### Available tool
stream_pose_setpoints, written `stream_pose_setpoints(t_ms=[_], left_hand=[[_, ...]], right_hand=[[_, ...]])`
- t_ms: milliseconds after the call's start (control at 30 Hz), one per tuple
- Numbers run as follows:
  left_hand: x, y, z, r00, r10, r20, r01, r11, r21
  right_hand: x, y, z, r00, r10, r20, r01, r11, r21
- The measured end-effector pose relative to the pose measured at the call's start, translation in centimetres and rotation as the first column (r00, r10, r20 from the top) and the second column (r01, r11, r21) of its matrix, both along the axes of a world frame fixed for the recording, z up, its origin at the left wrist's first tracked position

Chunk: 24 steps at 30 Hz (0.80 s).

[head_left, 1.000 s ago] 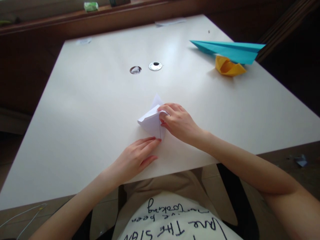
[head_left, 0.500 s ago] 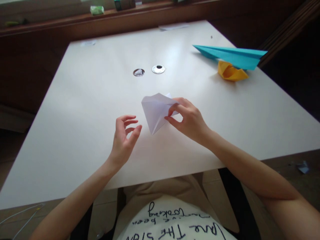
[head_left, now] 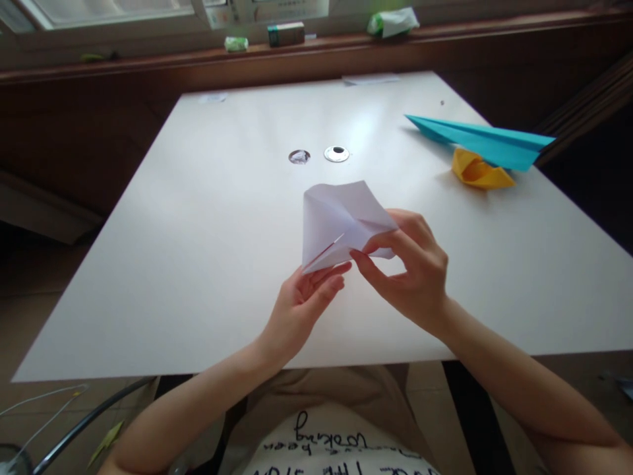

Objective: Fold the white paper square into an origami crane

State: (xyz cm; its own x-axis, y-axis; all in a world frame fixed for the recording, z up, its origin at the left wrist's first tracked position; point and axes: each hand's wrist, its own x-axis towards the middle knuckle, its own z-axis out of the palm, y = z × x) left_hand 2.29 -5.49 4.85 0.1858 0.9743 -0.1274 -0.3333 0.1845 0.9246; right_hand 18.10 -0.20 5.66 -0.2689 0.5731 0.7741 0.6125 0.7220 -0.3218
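Centrally, folded white paper sheet (head_left: pixel 329 214) above white rectangular tabletop (head_left: pixel 198 264) | my right hand (head_left: pixel 418 270) pinches its right side, presumably to steady it | my left hand (head_left: pixel 294 313), fingers unclosed, underlies its lower-left corner, seemingly as support

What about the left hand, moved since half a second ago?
Yes, the left hand moved right: its thumb tip was below the left hole in the table, now below the right hole, near the white paper.

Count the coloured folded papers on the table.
2: on the right of the table, a blue plane, and just in front of that a yellow boat. The white paper could hide another.
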Motion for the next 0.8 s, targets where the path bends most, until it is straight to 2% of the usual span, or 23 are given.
stream_pose_setpoints(t_ms=[100, 200, 400, 567, 700, 800], left_hand=[[0.7, -0.1, 0.2, 0.996, 0.094, -0.004, -0.094, 0.995, 0.037], [0.8, 0.0, 0.4, 0.992, 0.124, -0.035, -0.123, 0.992, 0.036], [0.6, -0.3, 1.1, 0.980, 0.183, -0.082, -0.183, 0.983, 0.015], [0.7, -0.9, 1.5, 0.977, 0.197, -0.088, -0.194, 0.980, 0.041], [0.6, -1.0, 1.5, 0.977, 0.191, -0.095, -0.186, 0.981, 0.061], [0.2, -1.0, 1.3, 0.975, 0.157, -0.156, -0.148, 0.986, 0.070]], right_hand=[[-0.1, -0.6, 0.5, 0.999, 0.001, 0.043, -0.001, 1.000, -0.016], [-0.2, -1.0, 0.8, 0.996, 0.020, 0.084, -0.016, 0.998, -0.053], [-0.1, -1.3, 1.3, 0.989, 0.048, 0.141, -0.047, 0.999, -0.010], [0.1, -1.5, 1.3, 0.989, 0.024, 0.146, -0.029, 0.999, 0.036], [0.1, -1.6, 1.1, 0.992, 0.062, 0.108, -0.073, 0.993, 0.095], [0.3, -1.2, 1.1, 0.989, 0.081, 0.120, -0.091, 0.992, 0.083]])
